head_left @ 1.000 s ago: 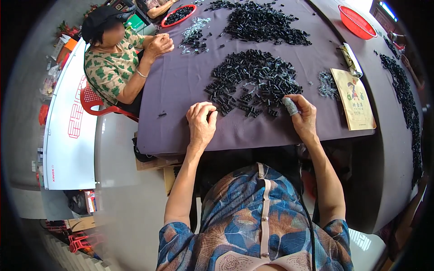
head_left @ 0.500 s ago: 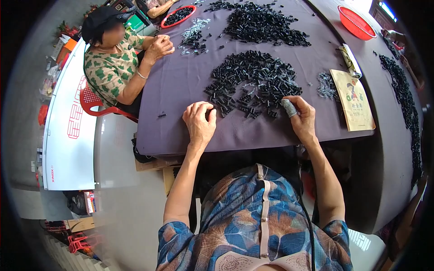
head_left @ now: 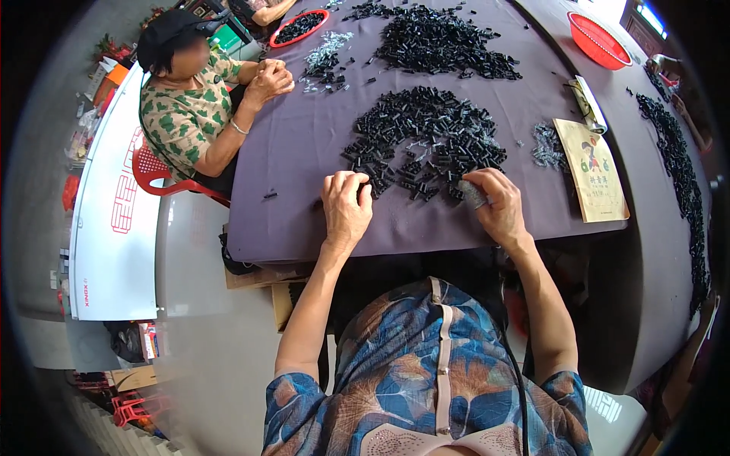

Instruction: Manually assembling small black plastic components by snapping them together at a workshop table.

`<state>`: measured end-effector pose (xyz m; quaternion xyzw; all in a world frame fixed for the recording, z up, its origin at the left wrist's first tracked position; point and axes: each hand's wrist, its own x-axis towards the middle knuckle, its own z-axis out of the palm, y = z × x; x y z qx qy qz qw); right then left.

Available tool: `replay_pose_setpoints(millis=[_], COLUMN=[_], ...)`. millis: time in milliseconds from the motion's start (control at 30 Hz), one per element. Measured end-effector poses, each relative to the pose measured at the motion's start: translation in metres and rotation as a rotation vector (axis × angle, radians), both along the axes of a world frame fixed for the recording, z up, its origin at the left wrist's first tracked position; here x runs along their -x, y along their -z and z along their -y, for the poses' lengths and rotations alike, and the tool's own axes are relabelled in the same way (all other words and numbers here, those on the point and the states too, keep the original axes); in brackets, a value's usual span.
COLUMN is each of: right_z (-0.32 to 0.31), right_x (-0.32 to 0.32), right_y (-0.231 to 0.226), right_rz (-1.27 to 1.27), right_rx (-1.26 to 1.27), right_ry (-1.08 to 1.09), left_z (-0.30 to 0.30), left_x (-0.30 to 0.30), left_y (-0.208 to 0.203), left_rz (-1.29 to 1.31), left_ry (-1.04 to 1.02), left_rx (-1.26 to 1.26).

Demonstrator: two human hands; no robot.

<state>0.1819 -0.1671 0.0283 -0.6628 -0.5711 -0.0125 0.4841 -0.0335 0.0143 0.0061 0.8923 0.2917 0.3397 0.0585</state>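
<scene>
1. Left hand (head_left: 347,209) and right hand (head_left: 499,209) sit apart, fingers curled; I cannot tell whether either grips anything.
2. Black pieces (head_left: 414,114) lie heaped between and beyond them; light fingertip pinches along the loose near edge should work best.
3. Clear bits (head_left: 546,147) lie beside the booklet (head_left: 601,194).

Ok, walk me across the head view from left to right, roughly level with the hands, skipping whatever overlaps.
White panel → stray black bit → left hand → right hand → yellowish booklet → long band of black pieces.
</scene>
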Motion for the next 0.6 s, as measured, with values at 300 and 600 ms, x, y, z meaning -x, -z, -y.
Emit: replay_pose_setpoints(millis=[300,600], right_z=[-0.004,-0.005], right_x=[0.007,0.008], right_y=[-0.002,0.012], right_rz=[0.261,0.291], right_rx=[0.074,0.129], right_ry=[-0.104,-0.14], left_z=[0.0,-0.007], left_x=[-0.007,-0.017], left_y=[0.003,-0.003], left_rz=[0.109,0.171], left_ry=[0.104,0.099], left_rx=[0.099,0.061])
